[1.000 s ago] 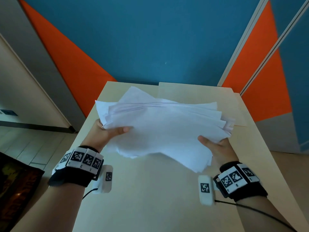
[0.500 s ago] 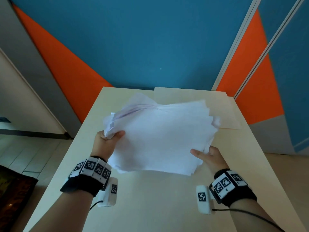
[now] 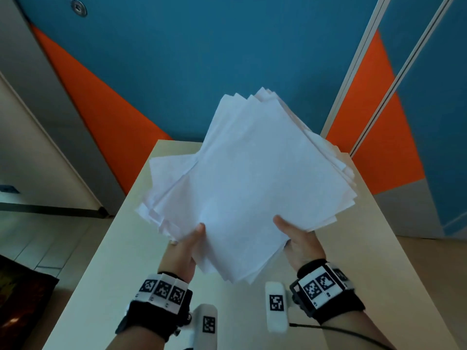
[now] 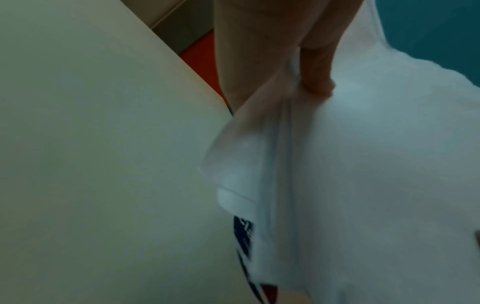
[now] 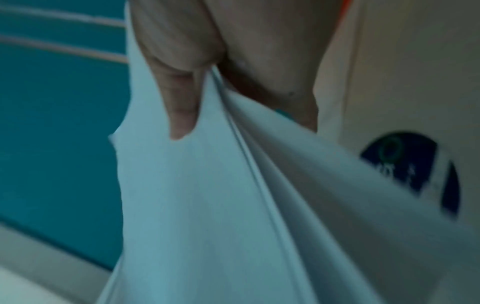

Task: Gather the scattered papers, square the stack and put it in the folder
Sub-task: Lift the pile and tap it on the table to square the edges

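Observation:
An uneven stack of white papers (image 3: 247, 183) is held up above the beige table (image 3: 106, 269), tilted with one corner toward me and the sheets fanned at the edges. My left hand (image 3: 185, 245) pinches its lower left edge, thumb on top. My right hand (image 3: 294, 236) pinches the lower right edge the same way. The left wrist view shows the left thumb (image 4: 315, 67) pressed on the papers (image 4: 363, 185). In the right wrist view the right thumb (image 5: 179, 107) lies on the papers (image 5: 207, 205). The raised stack hides the far part of the table, and no folder shows.
Blue and orange wall panels (image 3: 202, 59) stand just behind the table's far edge. Tiled floor (image 3: 38, 238) lies to the left, with a dark object (image 3: 17, 304) at the lower left. A cable (image 3: 341, 332) runs from my right wrist.
Both hands have lifted the stack higher and tipped it up, turning it so that a corner points toward me. The hands have come closer together along its near edges.

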A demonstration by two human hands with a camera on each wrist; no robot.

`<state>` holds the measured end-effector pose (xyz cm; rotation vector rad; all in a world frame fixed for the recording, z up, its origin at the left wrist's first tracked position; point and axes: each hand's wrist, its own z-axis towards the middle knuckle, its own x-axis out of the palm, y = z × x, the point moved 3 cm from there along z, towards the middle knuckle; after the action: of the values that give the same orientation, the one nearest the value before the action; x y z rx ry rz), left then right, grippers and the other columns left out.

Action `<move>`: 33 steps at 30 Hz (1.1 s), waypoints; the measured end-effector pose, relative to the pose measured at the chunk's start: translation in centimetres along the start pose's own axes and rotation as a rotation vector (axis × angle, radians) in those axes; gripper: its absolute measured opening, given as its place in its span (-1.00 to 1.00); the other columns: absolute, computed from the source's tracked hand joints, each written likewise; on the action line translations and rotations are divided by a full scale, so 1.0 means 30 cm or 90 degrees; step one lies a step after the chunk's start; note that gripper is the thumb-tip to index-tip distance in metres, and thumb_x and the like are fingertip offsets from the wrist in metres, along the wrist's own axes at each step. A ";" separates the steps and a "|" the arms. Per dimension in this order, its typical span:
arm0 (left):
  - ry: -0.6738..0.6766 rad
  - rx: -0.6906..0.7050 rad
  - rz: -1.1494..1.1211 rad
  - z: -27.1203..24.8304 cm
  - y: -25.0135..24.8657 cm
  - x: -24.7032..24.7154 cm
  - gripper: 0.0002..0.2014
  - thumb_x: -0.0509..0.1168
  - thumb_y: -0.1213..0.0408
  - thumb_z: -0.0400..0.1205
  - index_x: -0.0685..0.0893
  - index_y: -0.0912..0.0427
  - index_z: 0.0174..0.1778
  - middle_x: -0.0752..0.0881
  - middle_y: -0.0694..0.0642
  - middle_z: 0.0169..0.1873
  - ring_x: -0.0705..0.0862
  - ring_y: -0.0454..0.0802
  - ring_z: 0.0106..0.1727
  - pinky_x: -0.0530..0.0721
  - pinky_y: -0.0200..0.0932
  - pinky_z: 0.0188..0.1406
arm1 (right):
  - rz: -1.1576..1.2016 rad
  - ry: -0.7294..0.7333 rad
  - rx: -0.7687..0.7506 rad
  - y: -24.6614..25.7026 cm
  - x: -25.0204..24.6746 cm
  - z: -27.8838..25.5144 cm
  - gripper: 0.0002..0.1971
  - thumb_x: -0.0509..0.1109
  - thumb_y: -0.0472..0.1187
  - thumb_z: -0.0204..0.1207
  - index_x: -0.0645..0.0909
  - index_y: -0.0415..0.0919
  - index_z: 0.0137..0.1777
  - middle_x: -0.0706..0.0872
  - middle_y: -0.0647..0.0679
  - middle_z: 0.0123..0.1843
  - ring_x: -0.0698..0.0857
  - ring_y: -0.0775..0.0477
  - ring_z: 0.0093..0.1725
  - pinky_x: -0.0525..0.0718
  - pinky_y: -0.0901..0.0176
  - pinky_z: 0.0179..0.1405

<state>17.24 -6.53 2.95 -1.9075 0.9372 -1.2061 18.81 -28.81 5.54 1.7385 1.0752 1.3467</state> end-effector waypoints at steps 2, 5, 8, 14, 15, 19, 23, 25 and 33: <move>0.039 0.009 0.006 -0.011 -0.020 -0.021 -0.71 0.42 0.43 0.41 0.68 0.17 0.05 0.86 -0.01 -0.16 0.83 -0.15 -0.16 0.79 -0.16 -0.10 | -0.083 -0.035 -0.029 0.051 -0.013 -0.016 -0.61 0.59 -0.14 0.22 0.70 -0.33 0.01 0.79 -0.02 -0.07 0.76 0.26 -0.15 0.69 0.48 0.01; 0.054 0.078 0.061 -0.006 -0.123 -0.098 -0.39 0.66 0.15 0.03 0.69 0.10 0.01 0.86 -0.03 -0.14 0.81 -0.13 -0.12 0.78 -0.25 -0.16 | -0.107 -0.050 -0.069 0.123 -0.038 -0.033 -0.89 0.45 -0.32 0.46 0.63 -0.28 -0.03 0.74 0.14 -0.26 0.67 0.40 -0.42 0.53 0.69 -0.51; 0.088 0.159 0.278 0.014 -0.263 -0.130 -0.19 0.62 -0.12 -0.02 0.55 -0.19 0.18 0.65 -0.14 0.25 0.60 -0.16 0.28 0.51 -0.08 0.29 | -0.155 0.018 -0.074 0.146 -0.055 -0.020 -0.30 0.71 0.07 -0.02 0.66 -0.19 0.14 0.82 0.12 -0.02 0.77 0.19 -0.09 0.67 0.53 -0.28; 0.113 0.131 0.292 0.045 -0.283 0.010 -0.64 0.62 0.28 0.21 0.76 0.12 -0.09 0.87 -0.04 -0.21 0.77 0.12 0.10 0.73 -0.07 0.10 | -0.265 0.099 -0.070 0.155 0.014 -0.011 -0.86 0.50 -0.35 0.38 0.69 -0.10 -0.16 0.81 0.12 -0.22 0.76 0.06 -0.11 0.69 0.48 -0.26; 0.066 0.127 0.245 0.052 -0.272 -0.002 -0.68 0.60 0.29 0.20 0.77 0.15 -0.14 0.87 -0.03 -0.26 0.78 0.12 0.05 0.70 0.04 0.17 | -0.270 0.129 -0.072 0.163 0.027 -0.017 -0.85 0.52 -0.33 0.36 0.70 -0.13 -0.11 0.84 0.12 -0.22 0.78 0.01 -0.07 0.69 0.49 -0.24; 0.037 0.113 0.139 0.065 -0.251 -0.080 -0.71 0.57 0.20 0.21 0.78 0.14 -0.18 0.86 0.05 -0.20 0.81 0.07 -0.04 0.62 0.16 0.24 | -0.224 0.236 -0.035 0.160 -0.032 -0.005 -0.37 0.72 -0.08 0.02 0.64 -0.04 0.15 0.73 -0.03 0.01 0.71 0.03 0.08 0.66 0.26 0.15; 0.078 0.126 0.112 0.071 -0.236 -0.112 -0.65 0.57 0.28 0.27 0.73 0.12 -0.04 0.77 0.11 0.07 0.81 -0.04 -0.07 0.75 0.00 0.08 | -0.261 0.156 -0.049 0.132 -0.073 -0.010 -0.69 0.67 -0.09 0.17 0.71 -0.18 -0.14 0.72 -0.06 -0.17 0.67 0.04 -0.13 0.62 0.27 -0.05; 0.101 0.131 0.115 0.074 -0.233 -0.118 -0.62 0.60 0.28 0.23 0.74 0.10 -0.04 0.81 0.07 0.01 0.81 -0.03 -0.04 0.78 -0.08 0.00 | -0.309 0.091 -0.117 0.145 -0.056 -0.023 -0.94 0.51 -0.34 0.39 0.68 -0.26 -0.25 0.68 -0.16 -0.22 0.63 -0.05 -0.16 0.55 0.14 -0.02; 0.104 0.115 0.168 0.067 -0.175 -0.119 -0.39 0.69 0.04 -0.01 0.75 0.18 -0.07 0.84 0.13 -0.11 0.83 -0.02 -0.10 0.77 -0.14 -0.13 | -0.134 0.063 -0.234 0.271 0.101 -0.058 -0.78 0.42 -0.45 0.43 0.60 -0.14 -0.34 0.71 0.02 -0.37 0.65 0.02 -0.31 0.65 0.22 -0.29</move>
<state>19.09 -0.52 5.11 -1.5092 1.0892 -1.2541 19.13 -29.51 14.34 1.2674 0.9617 1.4051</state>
